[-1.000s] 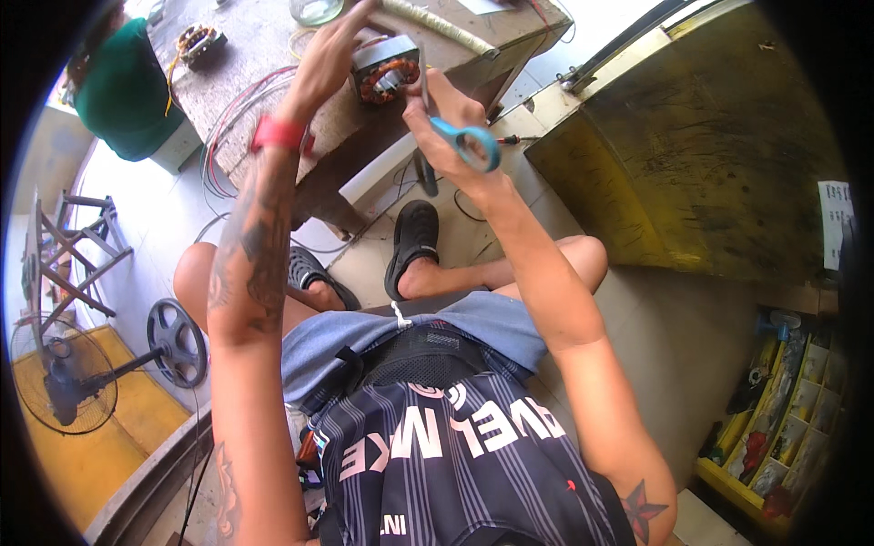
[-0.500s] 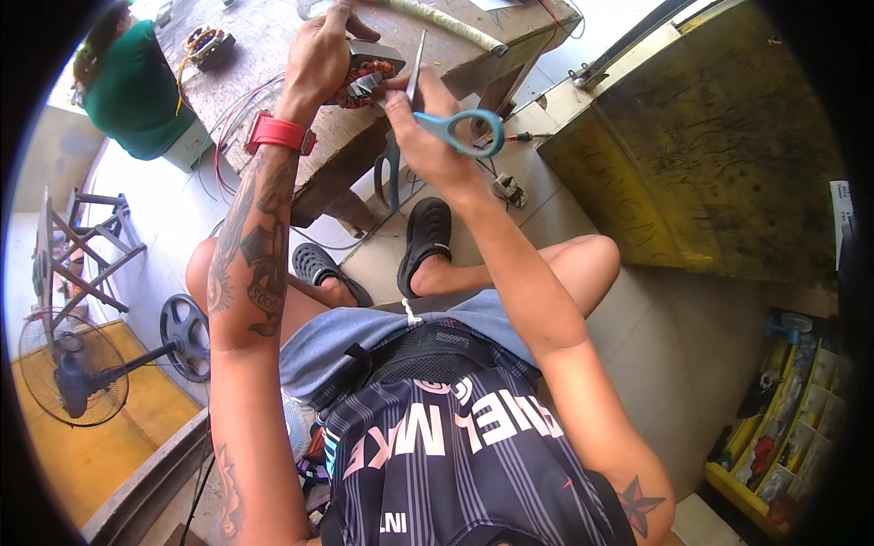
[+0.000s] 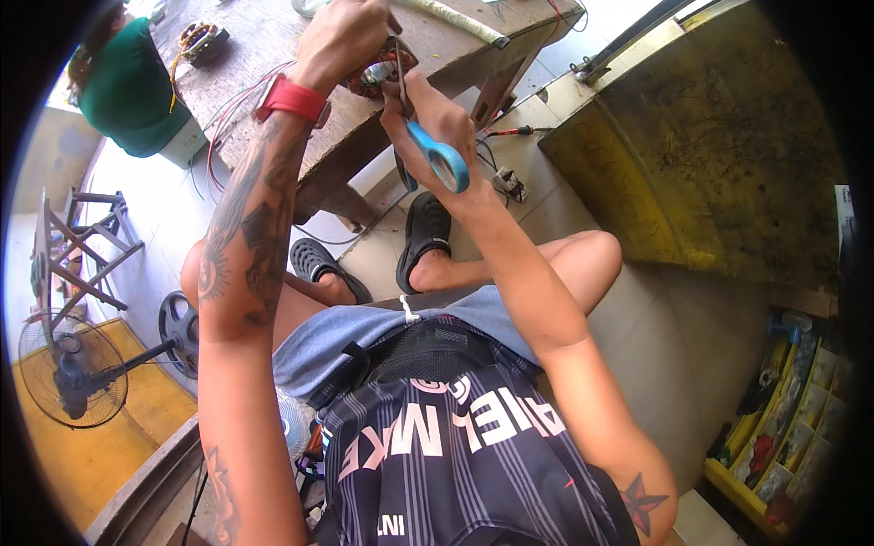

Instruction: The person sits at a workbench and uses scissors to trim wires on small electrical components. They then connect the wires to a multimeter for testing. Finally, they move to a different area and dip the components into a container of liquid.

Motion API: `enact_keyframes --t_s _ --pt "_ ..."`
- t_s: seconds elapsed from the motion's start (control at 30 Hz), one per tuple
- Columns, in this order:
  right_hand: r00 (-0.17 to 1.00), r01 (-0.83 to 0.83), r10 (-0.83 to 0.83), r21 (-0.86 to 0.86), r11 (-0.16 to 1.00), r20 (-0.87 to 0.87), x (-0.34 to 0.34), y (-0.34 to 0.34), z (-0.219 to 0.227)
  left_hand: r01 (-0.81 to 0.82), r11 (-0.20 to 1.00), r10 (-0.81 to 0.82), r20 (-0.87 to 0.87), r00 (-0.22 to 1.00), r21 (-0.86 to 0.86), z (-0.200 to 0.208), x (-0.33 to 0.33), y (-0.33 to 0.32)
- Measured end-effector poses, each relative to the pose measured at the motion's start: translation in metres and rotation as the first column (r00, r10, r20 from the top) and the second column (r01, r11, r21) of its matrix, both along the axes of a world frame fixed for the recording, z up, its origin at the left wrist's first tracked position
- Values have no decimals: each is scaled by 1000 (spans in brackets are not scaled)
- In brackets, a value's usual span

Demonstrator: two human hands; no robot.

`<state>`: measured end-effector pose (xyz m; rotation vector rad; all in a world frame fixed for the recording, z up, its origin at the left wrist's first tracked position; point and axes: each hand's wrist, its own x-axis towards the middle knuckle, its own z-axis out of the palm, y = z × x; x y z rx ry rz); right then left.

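At the near edge of the wooden workbench sits a motor stator (image 3: 371, 76) with copper windings and pale pieces in its bore. My left hand (image 3: 341, 44) is bent over its far left side, fingers closed on it; the fingertips are partly hidden at the top of the picture. In my right hand (image 3: 435, 127) is a pair of scissors (image 3: 451, 167) with blue handles. Their blades point away from me and reach over the stator's windings beside my left fingers. The other handle loop is mostly behind my right hand.
The workbench (image 3: 259, 55) also bears a second wound stator (image 3: 202, 44), loose wires and a pale sleeved roll (image 3: 455, 22). A person in green (image 3: 132, 91) sits at the left. A fan (image 3: 77, 369), a stained yellow panel (image 3: 701, 146) and a yellow parts organizer (image 3: 774, 437) stand around me.
My left hand has shifted right and closer over the stator. The scissors have turned in my right hand, their blades swinging from upright onto the windings and the handles drawing left and lower.
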<state>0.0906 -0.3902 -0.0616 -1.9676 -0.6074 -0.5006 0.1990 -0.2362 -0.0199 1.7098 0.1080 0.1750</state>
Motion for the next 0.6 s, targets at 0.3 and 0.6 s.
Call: enact_keyframes --t_s 0.3,0.6 --pt "994 14 6 188 982 -106 8 -15 -9 -8 84 -497 49 866 996 7 8 -6" --pt "992 89 -74 158 983 -100 -45 -65 10 346 849 -290 -194 937 399 13 25 25"
